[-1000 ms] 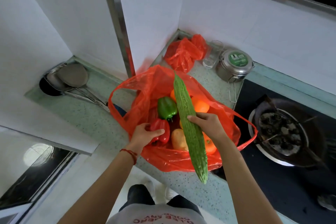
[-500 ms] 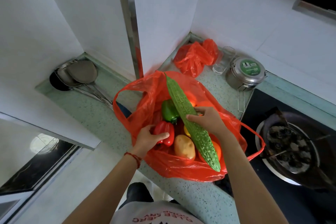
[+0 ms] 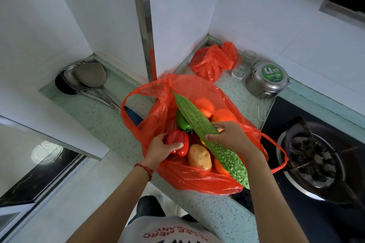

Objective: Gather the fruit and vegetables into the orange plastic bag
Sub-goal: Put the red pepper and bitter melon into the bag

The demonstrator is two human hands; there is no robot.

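A: Since the earlier frame the gourd point(image 3: 207, 136) has tipped further over and sunk lower, so its far tip now lies against the bag's point(image 3: 197, 181) back wall and its near end sticks out over the front rim.

B: And the hands?

A: Much as before. The right hand point(image 3: 231, 136) has its grip curled over the gourd's middle, thumb on the near side, fingers over the top. The left hand point(image 3: 162, 148) holds the red pepper point(image 3: 180, 142) at the bag's near left edge, thumb across its glossy skin, fingers behind it.

B: What does the gourd look like?

A: Long, tapering to a point at both ends, bright green, covered in small warty bumps and lengthwise ridges.

B: The bag?

A: Thin, crinkled, translucent orange plastic with two loop handles, mouth wide open, sitting on the speckled pale-green bench point(image 3: 94, 124). Inside, beside the red pepper, lie a smooth tan potato point(image 3: 199, 157), a shiny green pepper point(image 3: 182, 122) and round oranges point(image 3: 224, 115) further back.

B: Behind that?

A: A second orange bag point(image 3: 213, 61), crumpled in the corner, a clear glass point(image 3: 242, 68) beside it, and a round steel tin point(image 3: 266, 81) with a green label on its lid. At far left, metal ladles point(image 3: 87, 77) lie on the bench. At right, a dark wok point(image 3: 316, 156) sits on a black hob.
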